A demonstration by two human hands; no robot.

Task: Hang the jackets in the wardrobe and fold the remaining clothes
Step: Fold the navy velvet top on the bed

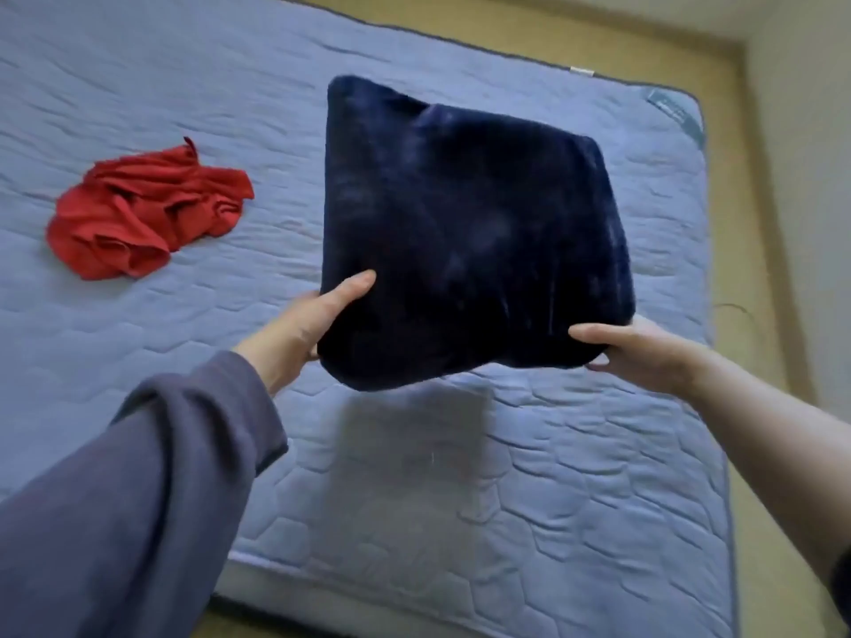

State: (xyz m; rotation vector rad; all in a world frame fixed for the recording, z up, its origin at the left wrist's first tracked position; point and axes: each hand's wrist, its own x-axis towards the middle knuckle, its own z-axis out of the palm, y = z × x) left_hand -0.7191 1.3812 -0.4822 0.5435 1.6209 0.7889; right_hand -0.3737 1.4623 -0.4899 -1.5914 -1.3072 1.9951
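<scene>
- The folded navy garment (469, 232) sits in the centre of the frame, held in the air between both hands by its near corners. It rises away from them toward the upper middle.
- It hangs clear of the quilted blue mattress (598, 499), and its shadow (410, 453) falls on the quilting just below it.
- The left hand (317, 324) grips the lower left corner. Its thumb lies straight along the top face, and its fingers are hidden underneath.
- The right hand (631, 347) pinches the lower right corner with the thumb on top and the fingers tucked under the edge.
- The left arm reaches in from the lower left in a grey-purple sleeve (138, 499). The right forearm comes in bare from the right edge.
- Count: two hands and two garments. One is the navy garment being held. The other is a red garment (147, 209) lying crumpled on the mattress at the left of the frame, well apart from the hands.
</scene>
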